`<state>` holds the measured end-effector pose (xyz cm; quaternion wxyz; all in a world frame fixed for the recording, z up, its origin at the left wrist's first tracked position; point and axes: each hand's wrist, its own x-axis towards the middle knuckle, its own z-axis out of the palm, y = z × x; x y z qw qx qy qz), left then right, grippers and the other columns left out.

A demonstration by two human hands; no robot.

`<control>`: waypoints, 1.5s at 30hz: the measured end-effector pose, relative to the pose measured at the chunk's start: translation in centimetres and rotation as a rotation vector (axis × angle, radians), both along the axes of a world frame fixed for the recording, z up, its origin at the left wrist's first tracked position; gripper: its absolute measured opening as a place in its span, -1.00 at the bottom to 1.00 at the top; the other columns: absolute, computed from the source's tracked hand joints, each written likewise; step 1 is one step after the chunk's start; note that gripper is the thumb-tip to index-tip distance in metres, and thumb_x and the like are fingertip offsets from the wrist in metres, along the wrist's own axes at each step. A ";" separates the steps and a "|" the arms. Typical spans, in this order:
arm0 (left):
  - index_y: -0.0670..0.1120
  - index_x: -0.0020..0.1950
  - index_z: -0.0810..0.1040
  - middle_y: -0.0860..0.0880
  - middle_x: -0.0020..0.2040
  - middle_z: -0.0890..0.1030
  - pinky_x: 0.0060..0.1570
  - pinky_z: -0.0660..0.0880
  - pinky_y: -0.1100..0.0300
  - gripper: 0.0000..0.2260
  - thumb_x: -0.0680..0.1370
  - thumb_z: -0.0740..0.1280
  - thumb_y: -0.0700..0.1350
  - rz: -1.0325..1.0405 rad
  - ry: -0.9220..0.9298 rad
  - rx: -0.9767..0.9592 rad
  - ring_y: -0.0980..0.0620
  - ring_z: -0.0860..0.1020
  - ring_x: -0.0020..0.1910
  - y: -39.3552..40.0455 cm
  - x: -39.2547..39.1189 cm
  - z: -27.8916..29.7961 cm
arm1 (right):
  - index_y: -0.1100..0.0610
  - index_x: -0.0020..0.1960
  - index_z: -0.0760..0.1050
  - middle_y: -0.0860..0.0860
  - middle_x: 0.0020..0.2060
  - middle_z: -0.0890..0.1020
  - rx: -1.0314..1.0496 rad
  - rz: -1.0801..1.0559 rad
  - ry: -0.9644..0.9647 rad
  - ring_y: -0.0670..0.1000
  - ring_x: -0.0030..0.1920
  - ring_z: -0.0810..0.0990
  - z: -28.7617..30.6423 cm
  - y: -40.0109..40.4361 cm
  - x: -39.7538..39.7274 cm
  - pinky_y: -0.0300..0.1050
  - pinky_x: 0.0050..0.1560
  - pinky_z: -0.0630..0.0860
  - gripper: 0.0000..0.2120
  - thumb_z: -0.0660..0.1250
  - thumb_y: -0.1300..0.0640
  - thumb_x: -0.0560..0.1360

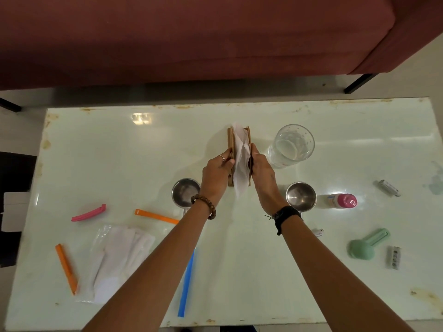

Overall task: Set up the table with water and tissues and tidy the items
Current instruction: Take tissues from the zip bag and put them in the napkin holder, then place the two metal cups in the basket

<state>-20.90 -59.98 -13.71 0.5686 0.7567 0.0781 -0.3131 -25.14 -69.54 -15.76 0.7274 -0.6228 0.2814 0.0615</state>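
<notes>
While both hands press its outer panels, the upright wooden tissue holder [230, 149] stands mid-table on the pale glass table [239, 271], white tissue [241, 161] wedged between its panels. The left hand [217, 174] curls fingers against the left panel; the right hand [262, 172] lies flat along the right. Just right stands a clear water glass [291, 146]. The pink-capped bottle [343, 200] bears a label, seemingly too blurred to read.
</notes>
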 end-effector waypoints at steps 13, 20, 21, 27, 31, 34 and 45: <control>-0.09 -0.05 0.51 -0.04 -0.22 0.55 -0.32 0.57 0.26 -0.93 0.57 0.24 -0.19 0.664 0.010 -0.092 0.05 0.55 -0.24 3.8 -11.8 1.8 | 0.18 0.10 0.53 -0.03 0.01 0.62 -0.240 -0.479 0.012 -0.15 0.04 0.55 3.8 5.2 -7.6 -0.35 0.05 0.47 -0.81 0.18 0.18 0.59; -0.03 0.35 0.22 -0.20 0.31 0.43 0.10 0.45 0.05 -0.59 0.55 0.28 -0.14 0.803 0.226 -0.081 -0.10 0.46 0.24 6.8 -14.2 1.3 | 0.16 -0.09 0.49 -0.05 -0.15 0.58 -0.191 -0.740 0.261 0.08 0.00 0.57 2.2 6.3 -13.3 -0.10 0.00 0.52 -0.89 0.23 0.16 0.56; -0.01 0.38 0.19 -0.20 0.34 0.40 0.11 0.44 0.05 -0.56 0.55 0.28 -0.14 0.793 0.195 -0.076 -0.10 0.43 0.29 6.9 -13.8 1.2 | 0.17 -0.06 0.46 -0.07 -0.14 0.56 -0.207 -0.775 0.275 0.07 0.01 0.56 2.1 6.0 -13.6 -0.07 0.03 0.52 -0.88 0.24 0.12 0.55; -0.14 0.26 0.37 -0.14 0.16 0.48 0.16 0.47 0.03 -0.69 0.59 0.21 -0.02 0.714 0.169 -0.055 -0.06 0.49 0.11 7.4 -10.6 0.1 | 0.12 0.12 0.33 0.05 0.13 0.49 -0.218 -0.864 0.317 0.14 0.19 0.50 1.5 3.4 -13.3 0.07 0.24 0.44 -0.70 0.26 -0.05 0.53; -0.18 0.11 0.46 -0.12 0.06 0.50 0.07 0.47 0.05 -0.72 0.59 0.17 0.02 0.727 0.160 -0.018 -0.06 0.50 0.06 7.3 -9.6 -0.9 | 0.13 0.06 0.29 0.16 0.15 0.52 -0.221 -0.873 0.365 0.15 0.15 0.53 0.8 2.3 -12.4 0.08 0.22 0.46 -0.70 0.29 -0.05 0.51; -0.18 -0.04 0.48 -0.12 -0.01 0.52 0.01 0.47 0.08 -0.75 0.59 0.19 0.01 0.768 0.168 0.016 -0.05 0.51 0.02 7.0 -9.1 -1.5 | 0.15 0.01 0.34 0.08 -0.02 0.54 -0.206 -0.909 0.421 0.13 0.05 0.57 0.1 1.3 -11.7 -0.04 0.06 0.47 -0.71 0.28 -0.06 0.51; -0.13 -0.37 0.45 -0.07 -0.25 0.57 0.02 0.54 0.08 -0.73 0.54 0.23 -0.14 0.840 0.264 -0.072 -0.03 0.57 -0.12 8.3 -10.3 -0.2 | 0.18 -0.26 0.47 0.01 -0.30 0.59 -0.239 -0.828 0.436 0.01 -0.14 0.60 1.2 3.0 -12.0 -0.09 -0.03 0.51 -0.79 0.29 0.07 0.47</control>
